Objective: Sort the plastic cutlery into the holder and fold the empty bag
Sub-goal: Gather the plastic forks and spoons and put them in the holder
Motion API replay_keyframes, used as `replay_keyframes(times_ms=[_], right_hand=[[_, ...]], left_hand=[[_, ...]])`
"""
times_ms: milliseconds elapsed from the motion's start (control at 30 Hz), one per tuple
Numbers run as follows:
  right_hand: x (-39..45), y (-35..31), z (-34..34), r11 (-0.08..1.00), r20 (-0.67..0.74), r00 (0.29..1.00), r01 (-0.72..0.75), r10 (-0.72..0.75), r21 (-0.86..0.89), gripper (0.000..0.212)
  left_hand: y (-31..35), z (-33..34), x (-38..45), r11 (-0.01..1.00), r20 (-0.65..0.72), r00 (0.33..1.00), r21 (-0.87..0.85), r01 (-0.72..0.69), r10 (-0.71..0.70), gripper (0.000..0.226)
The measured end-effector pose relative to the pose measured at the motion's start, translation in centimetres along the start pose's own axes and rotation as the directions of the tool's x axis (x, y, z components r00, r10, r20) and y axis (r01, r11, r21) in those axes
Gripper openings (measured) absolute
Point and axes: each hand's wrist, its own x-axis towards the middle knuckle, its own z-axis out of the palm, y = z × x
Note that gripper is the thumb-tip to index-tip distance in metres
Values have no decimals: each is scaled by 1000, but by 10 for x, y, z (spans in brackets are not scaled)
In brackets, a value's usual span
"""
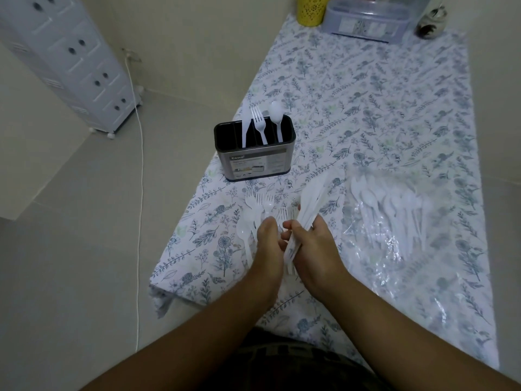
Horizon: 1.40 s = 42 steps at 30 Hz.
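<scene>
White cutlery (310, 204), floral tablecloth (366, 108)

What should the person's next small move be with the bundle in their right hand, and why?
Probably lift the bundle of white plastic knives held in the right hand to the black slotted holder and drop it into the slot with the single knife. The left hand only steadies the handles.
</scene>
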Motion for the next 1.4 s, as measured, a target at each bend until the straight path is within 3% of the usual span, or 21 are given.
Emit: replay_keyframes(times_ms=[100, 167, 267, 333, 500, 700, 800, 900, 1000, 1033, 1067, 1100, 1167, 1333, 1400], right_hand=[[4, -2, -8, 997, 32, 999, 27, -25, -76, 13], [2, 0, -12, 987, 56, 998, 35, -27, -154, 16], [-2, 8, -13, 973, 113, 994, 31, -5, -227, 31], [-2, 11, -14, 955, 133, 991, 39, 0, -293, 37], [1, 17, -17, 933, 204, 979, 75, -2, -353, 36], [11, 15, -27, 827, 280, 959, 189, -40, -530, 26], [15, 12, -28, 802, 302, 948, 258, -102, -539, 20], [15, 13, -26, 788, 300, 942, 300, -153, -538, 20], [12, 22, -24, 710, 309, 927, 364, -213, -603, 8], [13, 26, -24, 672, 307, 919, 390, -246, -629, 22], [12, 28, -23, 628, 310, 912, 409, -267, -662, 22], [13, 30, -22, 605, 318, 898, 440, -304, -663, 10], [12, 30, -21, 511, 368, 847, 527, -385, -679, 25], [19, 35, -21, 480, 384, 851, 521, -359, -706, 25], [23, 22, -12, 476, 392, 842, 535, -372, -698, 24]], left_hand=[[4, -17, 6, 896, -82, 952, 370, -246, 295, 44], [8, -28, 11, 780, -2, 899, 499, -377, 437, 36], [13, -34, 12, 598, 120, 842, 651, -467, 527, 21], [12, -37, 12, 593, 139, 845, 654, -470, 517, 17], [2, -44, 15, 770, 109, 885, 454, -449, 452, 21], [3, -56, 18, 765, 142, 867, 418, -490, 477, 23], [6, -63, 21, 700, 173, 834, 470, -537, 524, 24], [4, -69, 22, 568, 224, 776, 568, -596, 590, 27], [-5, -77, 26, 426, 243, 709, 657, -622, 662, 19], [-9, -80, 29, 377, 248, 675, 674, -635, 694, 19], [-11, -82, 30, 337, 254, 643, 682, -649, 722, 20], [-12, -83, 31, 312, 260, 617, 680, -663, 743, 20], [-11, -85, 31, 296, 266, 579, 655, -695, 771, 22], [-15, -92, 34, 341, 284, 630, 647, -682, 723, 22], [-2, -91, 37, 303, 294, 601, 652, -695, 743, 20]])
